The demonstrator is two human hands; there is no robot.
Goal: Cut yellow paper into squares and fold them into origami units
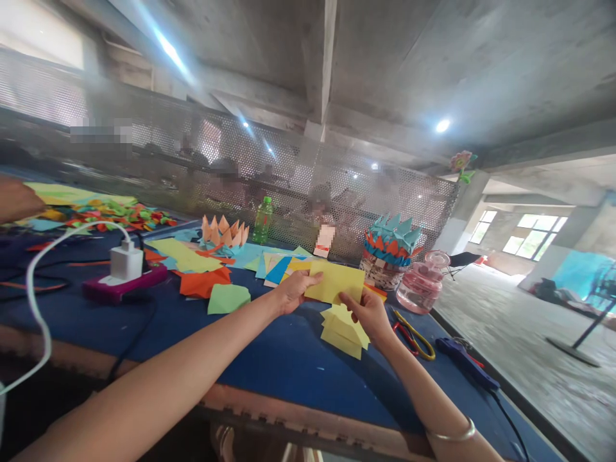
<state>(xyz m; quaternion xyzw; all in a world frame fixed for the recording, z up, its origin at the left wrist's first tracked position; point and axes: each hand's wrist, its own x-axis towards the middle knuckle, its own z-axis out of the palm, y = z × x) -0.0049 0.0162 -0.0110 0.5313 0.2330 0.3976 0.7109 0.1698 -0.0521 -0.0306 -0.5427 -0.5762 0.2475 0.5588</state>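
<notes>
While the left hand (293,290) pinches the left edge of the yellow sheet (337,281) between thumb and fingers, the right hand (368,314) grips its lower right corner the same way. Both are closed on the paper, and it hangs in the air between them, just above the blue table (269,366). Judging by the grip, the work in hand is a fold or crease in this sheet. Doing it well would call for bringing the edges together squarely before pressing, holding the paper taut but not stretched, and running a fingertip along the fold only once the corners meet; a skewed start would likely show in every fold built on it. The sheet is plain yellow, thin and matte, roughly rectangular as held, with a straight top edge and no sharp crease that I can make out. Directly under the right hand lies a loose stack of yellow squares (342,335), fanned out of line. Just to the right of that hand are scissors (414,335) with yellow and red handles, and beyond it stand a pink glass jar (423,285) and a basket (385,273) topped with blue and orange paper points. To the left of the left hand lie a green sheet (228,298) and an orange sheet (205,282), flat on the table.
</notes>
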